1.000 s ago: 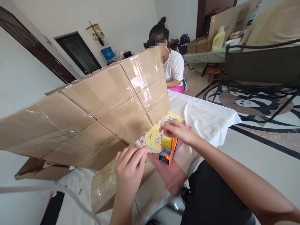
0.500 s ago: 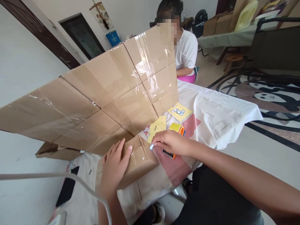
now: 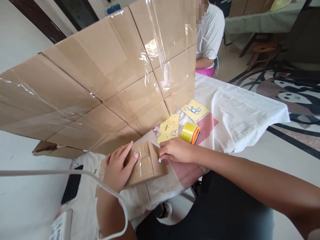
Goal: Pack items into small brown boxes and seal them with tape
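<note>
My left hand (image 3: 119, 168) lies on the small cardboard box (image 3: 142, 163), its fingers spread over the top. At the box's right end, my right hand (image 3: 176, 149) pinches a small pale blue-and-white piece (image 3: 160, 160), mostly hidden by the fingers, whose kind I cannot make out. Clear tape shines on the box top. Just beyond my right hand stands a yellow roll with an orange inside (image 3: 189, 132). A tall panel of taped cardboard boxes (image 3: 125, 76) rises behind the small box.
Yellow cartoon prints mark the tablecloth (image 3: 232, 96). A black phone-like slab (image 3: 72, 185) and a white device (image 3: 61, 226) lie at left, with a pale cable (image 3: 100, 181) crossing in front. A person in a white shirt (image 3: 212, 31) sits behind the panel.
The view has tipped downward, so the panel sits higher and larger in it. My right hand with the small piece has moved down slightly along the box end. My left hand stays on the box.
</note>
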Available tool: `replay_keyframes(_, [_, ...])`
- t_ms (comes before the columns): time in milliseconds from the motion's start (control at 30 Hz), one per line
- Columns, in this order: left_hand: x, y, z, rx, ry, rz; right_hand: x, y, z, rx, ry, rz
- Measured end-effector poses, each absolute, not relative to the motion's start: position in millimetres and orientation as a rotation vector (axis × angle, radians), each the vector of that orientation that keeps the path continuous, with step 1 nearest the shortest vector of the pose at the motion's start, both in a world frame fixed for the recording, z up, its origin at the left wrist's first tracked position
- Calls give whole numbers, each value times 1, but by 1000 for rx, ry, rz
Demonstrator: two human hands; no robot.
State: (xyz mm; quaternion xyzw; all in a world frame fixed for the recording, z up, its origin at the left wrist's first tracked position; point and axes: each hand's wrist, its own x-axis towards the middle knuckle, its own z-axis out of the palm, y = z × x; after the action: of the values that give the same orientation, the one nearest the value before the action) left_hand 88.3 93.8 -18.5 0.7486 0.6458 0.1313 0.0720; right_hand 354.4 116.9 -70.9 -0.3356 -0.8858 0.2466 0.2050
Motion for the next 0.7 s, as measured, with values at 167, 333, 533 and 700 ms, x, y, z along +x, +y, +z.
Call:
replay_keyframes(167, [91, 94, -17, 2255, 1956, 355, 348, 117, -69, -943, -2436, 731])
replay_keyframes(333, [95, 93, -15, 2251, 1978, 302, 343, 112, -66, -1164, -2281, 821])
replay_keyframes(533, [95, 94, -14, 2238, 1997, 239, 331, 65, -86, -1164, -1776, 1181])
replay_keyframes(700, [87, 97, -21, 2267, 1969, 258, 318, 32, -105, -1069, -1428, 1550])
